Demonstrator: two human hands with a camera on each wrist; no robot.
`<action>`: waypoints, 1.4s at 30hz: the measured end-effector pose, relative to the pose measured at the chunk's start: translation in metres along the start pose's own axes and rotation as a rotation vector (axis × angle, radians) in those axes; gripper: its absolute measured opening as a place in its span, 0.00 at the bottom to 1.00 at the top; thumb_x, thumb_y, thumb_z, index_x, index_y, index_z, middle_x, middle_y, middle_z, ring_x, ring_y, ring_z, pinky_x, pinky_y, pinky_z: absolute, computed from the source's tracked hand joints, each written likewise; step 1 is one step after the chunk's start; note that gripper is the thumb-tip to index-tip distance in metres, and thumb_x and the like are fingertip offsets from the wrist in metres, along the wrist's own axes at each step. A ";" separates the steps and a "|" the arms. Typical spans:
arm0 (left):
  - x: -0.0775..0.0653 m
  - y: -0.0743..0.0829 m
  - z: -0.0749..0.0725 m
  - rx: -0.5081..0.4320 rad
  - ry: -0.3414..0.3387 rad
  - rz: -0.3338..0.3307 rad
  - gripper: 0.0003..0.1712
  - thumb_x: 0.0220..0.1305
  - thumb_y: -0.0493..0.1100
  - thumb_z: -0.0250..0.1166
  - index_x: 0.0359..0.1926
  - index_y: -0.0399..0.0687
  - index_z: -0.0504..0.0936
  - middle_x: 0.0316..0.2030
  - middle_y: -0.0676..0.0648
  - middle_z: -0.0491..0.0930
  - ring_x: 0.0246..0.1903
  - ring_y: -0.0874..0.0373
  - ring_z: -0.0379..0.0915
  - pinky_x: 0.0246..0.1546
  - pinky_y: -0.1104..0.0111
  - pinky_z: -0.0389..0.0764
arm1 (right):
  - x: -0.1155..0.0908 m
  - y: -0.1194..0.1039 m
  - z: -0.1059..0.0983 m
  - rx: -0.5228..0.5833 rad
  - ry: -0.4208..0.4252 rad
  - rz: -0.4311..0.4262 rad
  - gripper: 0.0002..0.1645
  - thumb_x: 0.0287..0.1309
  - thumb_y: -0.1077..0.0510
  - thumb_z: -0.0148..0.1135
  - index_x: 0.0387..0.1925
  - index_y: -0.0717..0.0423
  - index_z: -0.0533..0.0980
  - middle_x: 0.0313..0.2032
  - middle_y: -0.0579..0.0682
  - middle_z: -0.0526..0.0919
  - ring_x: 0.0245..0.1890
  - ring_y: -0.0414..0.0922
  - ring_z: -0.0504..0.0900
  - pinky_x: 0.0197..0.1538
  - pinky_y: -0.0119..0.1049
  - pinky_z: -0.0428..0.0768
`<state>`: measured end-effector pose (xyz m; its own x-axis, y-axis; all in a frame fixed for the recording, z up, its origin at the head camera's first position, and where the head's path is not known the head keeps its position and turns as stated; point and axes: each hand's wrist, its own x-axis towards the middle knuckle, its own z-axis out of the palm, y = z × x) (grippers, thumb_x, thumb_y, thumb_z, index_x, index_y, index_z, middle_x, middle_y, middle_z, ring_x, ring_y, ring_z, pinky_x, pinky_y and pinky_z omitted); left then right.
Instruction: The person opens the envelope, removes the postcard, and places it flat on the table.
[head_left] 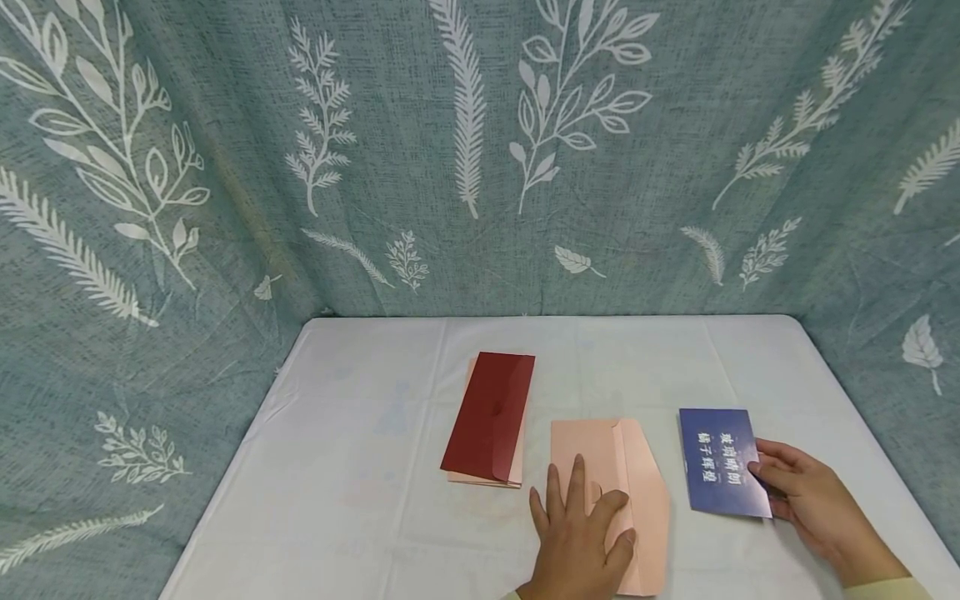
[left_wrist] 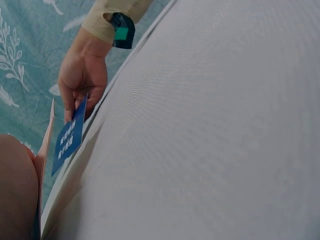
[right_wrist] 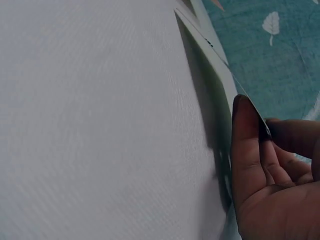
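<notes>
A pink envelope (head_left: 649,508) lies on the white table with its pointed flap spread out to the right. Across its left part my left hand (head_left: 573,537) rests with the fingers spread. To the right, my right hand (head_left: 817,504) pinches the edge of a blue card (head_left: 712,462) printed with white characters. In the right wrist view, thumb and fingers grip the card (right_wrist: 212,57) at its edge, tilted above the tabletop. The left wrist view shows the blue card (left_wrist: 70,137) beyond the raised pink envelope edge (left_wrist: 47,145).
A dark red envelope (head_left: 491,408) lies on top of pink paper (head_left: 517,458), left of the pink envelope. The white-covered table (head_left: 337,467) ends at a teal curtain (head_left: 420,167) with white leaf patterns, at the back and both sides.
</notes>
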<state>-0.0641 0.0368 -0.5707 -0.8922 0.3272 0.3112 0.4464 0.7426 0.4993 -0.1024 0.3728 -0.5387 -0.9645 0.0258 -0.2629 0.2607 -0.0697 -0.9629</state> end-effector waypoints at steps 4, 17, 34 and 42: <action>0.001 0.001 -0.001 -0.005 -0.006 -0.001 0.15 0.77 0.56 0.62 0.61 0.67 0.81 0.80 0.31 0.60 0.74 0.18 0.53 0.57 0.18 0.57 | 0.001 0.000 -0.003 -0.011 0.015 0.022 0.16 0.78 0.68 0.61 0.52 0.42 0.81 0.44 0.42 0.89 0.40 0.44 0.90 0.37 0.43 0.89; 0.001 0.001 0.000 -0.001 -0.002 -0.004 0.15 0.77 0.56 0.62 0.60 0.67 0.81 0.80 0.31 0.59 0.74 0.18 0.53 0.57 0.18 0.57 | 0.008 -0.009 -0.015 -0.054 0.025 0.058 0.16 0.79 0.66 0.60 0.62 0.51 0.81 0.43 0.39 0.88 0.40 0.43 0.90 0.40 0.44 0.89; 0.001 0.000 0.002 -0.001 -0.005 -0.011 0.16 0.77 0.57 0.62 0.61 0.68 0.82 0.80 0.32 0.60 0.75 0.20 0.53 0.58 0.18 0.57 | 0.017 -0.013 -0.020 -0.170 0.046 0.116 0.32 0.84 0.55 0.58 0.75 0.74 0.68 0.44 0.41 0.87 0.41 0.40 0.89 0.42 0.43 0.89; 0.002 0.001 -0.001 -0.004 -0.030 -0.013 0.16 0.78 0.57 0.62 0.61 0.67 0.81 0.80 0.31 0.59 0.75 0.19 0.52 0.58 0.18 0.56 | 0.014 -0.012 -0.024 -0.131 0.054 0.114 0.10 0.83 0.55 0.61 0.51 0.37 0.85 0.41 0.40 0.89 0.38 0.40 0.89 0.39 0.41 0.89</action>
<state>-0.0650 0.0374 -0.5684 -0.8997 0.3348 0.2800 0.4347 0.7445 0.5067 -0.1183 0.3981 -0.5323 -0.9256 0.0784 -0.3703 0.3749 0.0549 -0.9254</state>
